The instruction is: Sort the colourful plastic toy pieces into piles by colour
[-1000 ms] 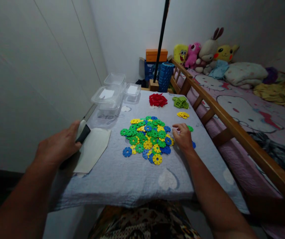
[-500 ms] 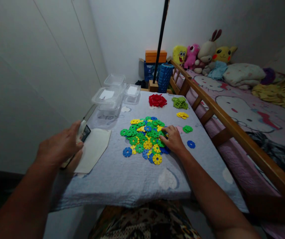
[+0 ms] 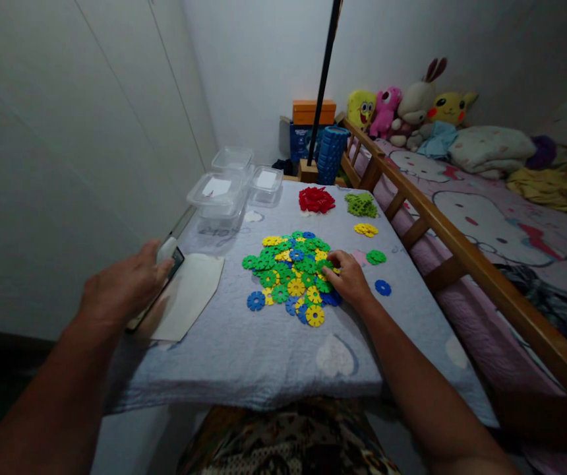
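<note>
On the table lies a pile of slotted plastic discs (image 3: pixel 296 286) in green, yellow and blue. My right hand (image 3: pixel 350 278) rests at the pile's right edge, thumb and fingers curled around a green slotted disc (image 3: pixel 324 265). At the left side, my left hand (image 3: pixel 128 284) is closed on a white object with a dark face (image 3: pixel 167 251); its kind does not show. Beneath that hand is a flat cream sheet (image 3: pixel 189 293). Apart from the pile, to the right, are a small green stack (image 3: pixel 376 257), yellow discs (image 3: pixel 366 229) and a single blue disc (image 3: pixel 383 287).
Clear plastic containers (image 3: pixel 219 194) stand at the back left. Red pieces (image 3: pixel 316 199) and light green pieces (image 3: pixel 361 204) are heaped at the back. A wooden bed rail (image 3: pixel 424 214) runs along the right side. A black pole (image 3: pixel 324 79) rises behind the table.
The view has shifted slightly. My left hand has tilted the white object, so less of its dark face shows. The fingers of my right hand have drawn in at the pile's edge.
</note>
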### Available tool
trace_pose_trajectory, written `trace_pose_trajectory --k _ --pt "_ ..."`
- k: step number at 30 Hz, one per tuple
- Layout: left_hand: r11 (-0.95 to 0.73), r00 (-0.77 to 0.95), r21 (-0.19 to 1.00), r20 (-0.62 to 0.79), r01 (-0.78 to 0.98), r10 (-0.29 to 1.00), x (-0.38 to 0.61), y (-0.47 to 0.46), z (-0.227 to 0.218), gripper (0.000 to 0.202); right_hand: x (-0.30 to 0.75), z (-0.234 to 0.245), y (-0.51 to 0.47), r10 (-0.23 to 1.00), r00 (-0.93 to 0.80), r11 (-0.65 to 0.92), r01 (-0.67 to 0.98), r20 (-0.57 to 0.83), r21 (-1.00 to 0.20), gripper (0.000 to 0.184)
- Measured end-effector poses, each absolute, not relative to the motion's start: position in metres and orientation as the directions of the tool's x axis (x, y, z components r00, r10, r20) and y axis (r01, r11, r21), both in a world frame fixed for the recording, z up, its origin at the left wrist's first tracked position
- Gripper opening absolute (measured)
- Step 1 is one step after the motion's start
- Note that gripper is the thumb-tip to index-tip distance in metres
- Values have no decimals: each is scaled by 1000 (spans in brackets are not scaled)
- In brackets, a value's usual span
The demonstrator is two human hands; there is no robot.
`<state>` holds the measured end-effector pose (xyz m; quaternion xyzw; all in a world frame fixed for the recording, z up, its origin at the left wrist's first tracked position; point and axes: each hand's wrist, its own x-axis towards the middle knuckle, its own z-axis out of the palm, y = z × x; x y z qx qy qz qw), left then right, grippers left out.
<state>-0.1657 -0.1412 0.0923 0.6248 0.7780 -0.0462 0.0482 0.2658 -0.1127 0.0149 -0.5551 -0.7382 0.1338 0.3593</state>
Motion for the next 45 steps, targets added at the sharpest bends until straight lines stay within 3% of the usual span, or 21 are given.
trace_pose_trajectory --k 11,30,45 --pt "275 -310 -187 -201 943 929 -168 -138 93 62 266 19 -116 920 -112 342 696 375 -632 11" --pt "310 -329 -113 -264 944 907 -177 -126 94 67 270 14 -117 933 -99 321 665 347 -674 13" --pt "178 -194 -89 -239 980 951 -151 -128 87 61 270 16 -121 938 -80 312 621 338 -719 11"
